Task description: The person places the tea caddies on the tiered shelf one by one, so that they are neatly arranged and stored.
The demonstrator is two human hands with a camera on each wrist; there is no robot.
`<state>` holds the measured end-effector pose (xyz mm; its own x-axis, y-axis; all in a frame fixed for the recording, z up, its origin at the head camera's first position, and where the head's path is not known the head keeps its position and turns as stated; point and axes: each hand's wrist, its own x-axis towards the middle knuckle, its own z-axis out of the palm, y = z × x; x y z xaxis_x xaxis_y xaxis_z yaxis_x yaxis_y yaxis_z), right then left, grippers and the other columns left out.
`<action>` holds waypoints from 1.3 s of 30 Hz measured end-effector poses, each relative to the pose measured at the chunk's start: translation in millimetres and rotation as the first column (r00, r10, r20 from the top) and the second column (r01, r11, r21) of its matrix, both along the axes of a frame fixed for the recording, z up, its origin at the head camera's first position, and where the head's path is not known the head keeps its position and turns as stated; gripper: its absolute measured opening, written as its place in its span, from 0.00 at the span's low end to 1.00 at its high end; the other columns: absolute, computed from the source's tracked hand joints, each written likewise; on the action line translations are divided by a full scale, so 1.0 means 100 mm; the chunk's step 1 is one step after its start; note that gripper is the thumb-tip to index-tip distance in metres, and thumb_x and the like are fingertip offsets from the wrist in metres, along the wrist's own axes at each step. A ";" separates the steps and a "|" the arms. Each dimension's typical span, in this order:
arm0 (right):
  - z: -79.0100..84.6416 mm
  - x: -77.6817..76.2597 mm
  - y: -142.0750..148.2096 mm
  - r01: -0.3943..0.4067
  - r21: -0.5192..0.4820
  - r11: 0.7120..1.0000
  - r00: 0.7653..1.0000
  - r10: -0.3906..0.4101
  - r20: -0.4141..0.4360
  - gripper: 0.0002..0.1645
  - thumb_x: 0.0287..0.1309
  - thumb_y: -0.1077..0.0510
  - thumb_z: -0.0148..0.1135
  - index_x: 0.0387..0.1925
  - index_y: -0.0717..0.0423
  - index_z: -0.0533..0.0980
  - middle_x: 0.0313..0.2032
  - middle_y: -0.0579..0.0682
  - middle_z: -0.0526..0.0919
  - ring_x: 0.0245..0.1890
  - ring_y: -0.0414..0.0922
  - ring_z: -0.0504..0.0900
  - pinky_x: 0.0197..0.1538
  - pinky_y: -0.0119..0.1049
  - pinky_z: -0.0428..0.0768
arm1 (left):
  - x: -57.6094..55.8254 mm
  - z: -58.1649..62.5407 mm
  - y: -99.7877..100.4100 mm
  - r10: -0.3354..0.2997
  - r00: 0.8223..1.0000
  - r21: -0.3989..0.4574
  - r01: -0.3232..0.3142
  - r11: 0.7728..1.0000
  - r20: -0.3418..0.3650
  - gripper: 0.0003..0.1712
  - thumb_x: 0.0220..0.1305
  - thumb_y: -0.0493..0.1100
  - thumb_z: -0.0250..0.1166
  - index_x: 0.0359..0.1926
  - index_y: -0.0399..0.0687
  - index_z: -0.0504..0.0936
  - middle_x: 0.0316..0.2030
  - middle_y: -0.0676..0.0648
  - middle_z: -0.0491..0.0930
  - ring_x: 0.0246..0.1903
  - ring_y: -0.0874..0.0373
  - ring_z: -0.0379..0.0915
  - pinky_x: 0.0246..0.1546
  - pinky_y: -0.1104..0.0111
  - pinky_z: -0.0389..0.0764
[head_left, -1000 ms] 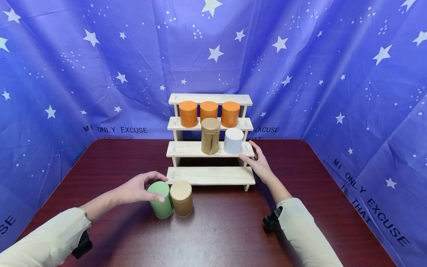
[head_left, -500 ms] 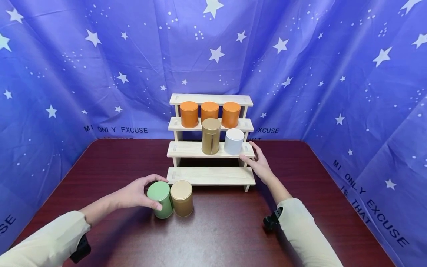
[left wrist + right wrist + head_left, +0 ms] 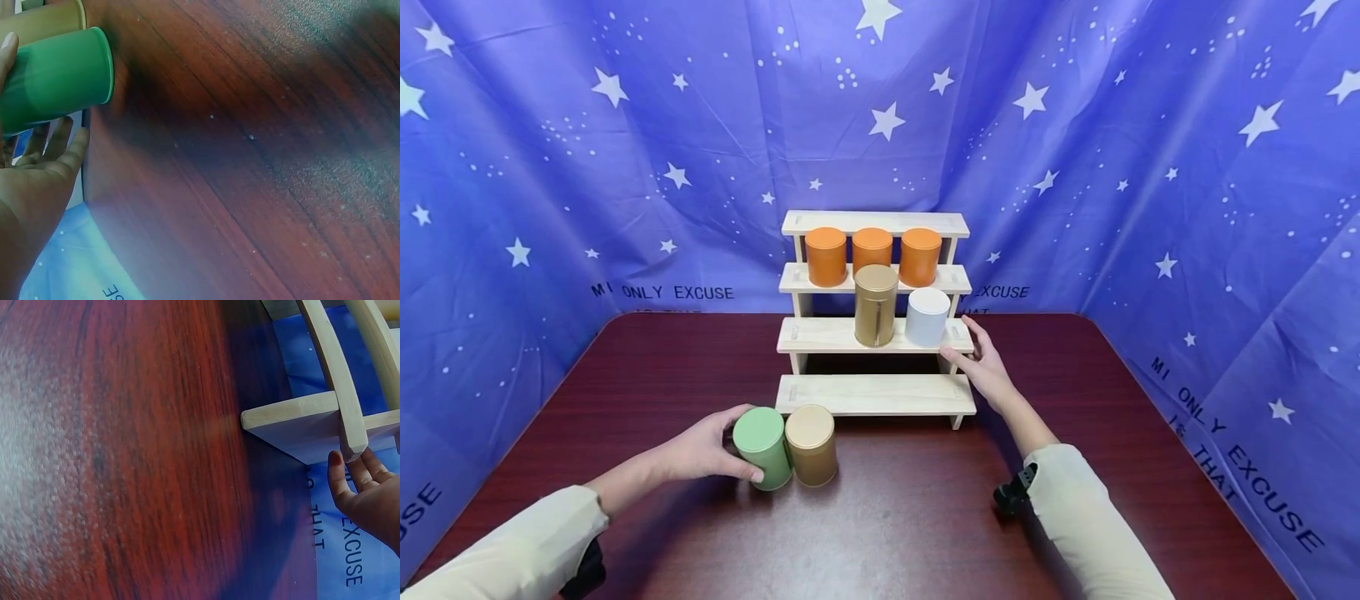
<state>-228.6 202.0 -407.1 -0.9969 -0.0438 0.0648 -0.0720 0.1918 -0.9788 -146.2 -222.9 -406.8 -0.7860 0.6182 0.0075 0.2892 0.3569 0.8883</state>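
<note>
On the dark red table, a green canister (image 3: 763,450) stands beside a gold canister (image 3: 811,447). My left hand (image 3: 703,450) curls round the green canister from the left, thumb in front; the left wrist view shows that hand (image 3: 37,181) with the fingers on the canister's far side. At the right, my right hand (image 3: 988,373) grips the end of a step on the wooden tiered shelf (image 3: 820,336). This step bears a tall gold canister (image 3: 874,308) and a white canister (image 3: 927,318). Thumb and fingers of the right hand (image 3: 369,487) meet the step's end in the right wrist view.
Three orange canisters (image 3: 826,258) stand on the tier above, the middle one partly hidden by the tall gold canister. The lowest step (image 3: 872,394) lies just behind the front canisters. A blue star-patterned cloth (image 3: 700,125) encloses the table (image 3: 910,517).
The thumb of my left hand has slid down the front of the green canister, and its fingers have come lower behind it. The right hand and the canisters have stayed in place.
</note>
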 end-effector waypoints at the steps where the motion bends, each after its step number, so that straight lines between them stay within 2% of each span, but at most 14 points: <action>1: 0.00 0.00 0.00 0.000 0.003 1.000 1.000 0.000 0.001 0.48 0.59 0.59 0.61 0.73 0.50 0.45 0.68 0.59 0.59 0.63 0.49 0.63 0.47 0.17 0.68 | 0.00 -0.01 0.00 0.005 1.000 -0.002 -0.005 1.000 -0.006 0.39 0.43 0.42 0.77 0.56 0.37 0.69 0.46 0.42 0.79 0.44 0.71 0.74 0.46 0.76 0.77; 4: -0.10 -0.06 0.03 0.007 0.015 1.000 1.000 -0.006 -0.015 0.48 0.59 0.57 0.62 0.73 0.46 0.46 0.68 0.57 0.60 0.63 0.47 0.63 0.49 0.18 0.68 | 0.01 -0.01 -0.02 0.024 0.999 -0.016 -0.025 1.000 -0.024 0.38 0.43 0.43 0.76 0.56 0.39 0.70 0.45 0.43 0.79 0.43 0.71 0.74 0.46 0.76 0.77; 8: -0.12 -0.07 0.03 0.014 0.027 1.000 1.000 -0.014 -0.027 0.48 0.59 0.56 0.62 0.73 0.45 0.46 0.67 0.57 0.60 0.63 0.47 0.63 0.51 0.19 0.67 | 0.02 0.01 -0.05 0.056 0.997 -0.035 -0.058 0.998 -0.045 0.37 0.44 0.44 0.76 0.55 0.40 0.71 0.44 0.46 0.80 0.43 0.70 0.74 0.45 0.75 0.77; 14: -0.12 -0.08 0.02 0.004 0.018 1.000 1.000 -0.004 -0.027 0.48 0.58 0.55 0.63 0.73 0.46 0.46 0.67 0.56 0.60 0.63 0.47 0.64 0.50 0.18 0.67 | 0.01 0.05 -0.09 0.137 0.990 -0.044 -0.138 0.989 -0.038 0.36 0.43 0.43 0.76 0.55 0.44 0.71 0.42 0.50 0.80 0.41 0.69 0.75 0.45 0.75 0.76; 20: -0.12 -0.09 0.04 0.014 0.017 1.000 0.999 -0.014 -0.030 0.48 0.58 0.56 0.63 0.73 0.46 0.46 0.67 0.57 0.60 0.63 0.47 0.64 0.49 0.18 0.67 | -0.02 0.13 -0.13 0.199 0.977 -0.024 -0.202 0.979 -0.073 0.37 0.43 0.42 0.76 0.56 0.41 0.71 0.43 0.47 0.80 0.41 0.70 0.75 0.44 0.75 0.76; 23: -0.12 -0.09 0.04 0.015 0.016 1.000 1.000 -0.015 -0.013 0.48 0.58 0.56 0.63 0.73 0.45 0.46 0.68 0.56 0.60 0.63 0.46 0.63 0.49 0.17 0.67 | -0.02 0.18 -0.15 0.233 0.970 -0.020 -0.235 0.972 -0.066 0.37 0.43 0.41 0.76 0.55 0.40 0.71 0.43 0.46 0.80 0.41 0.69 0.75 0.43 0.75 0.77; 28: -0.02 -0.02 0.00 0.005 0.004 1.000 1.000 -0.005 0.007 0.48 0.58 0.58 0.62 0.73 0.48 0.46 0.68 0.58 0.58 0.64 0.48 0.63 0.49 0.19 0.67 | -0.07 0.28 -0.17 0.283 0.955 -0.029 -0.287 0.958 -0.085 0.36 0.44 0.42 0.76 0.55 0.38 0.70 0.43 0.43 0.80 0.40 0.69 0.75 0.40 0.73 0.78; 33: 0.12 0.07 -0.05 0.006 0.024 1.000 1.000 -0.006 -0.002 0.47 0.59 0.59 0.61 0.73 0.54 0.45 0.68 0.60 0.57 0.65 0.50 0.62 0.50 0.20 0.66 | -0.15 0.40 -0.16 0.298 0.947 -0.013 -0.302 0.953 -0.117 0.37 0.45 0.41 0.75 0.56 0.38 0.70 0.43 0.42 0.79 0.40 0.69 0.75 0.41 0.74 0.78; 39: 0.13 0.09 -0.06 0.003 0.023 1.000 1.000 -0.003 0.006 0.47 0.60 0.59 0.60 0.73 0.53 0.45 0.69 0.60 0.57 0.66 0.50 0.61 0.52 0.20 0.65 | -0.22 0.52 -0.17 0.328 0.934 -0.008 -0.332 0.943 -0.144 0.38 0.46 0.41 0.75 0.58 0.40 0.69 0.43 0.45 0.79 0.41 0.70 0.75 0.41 0.74 0.78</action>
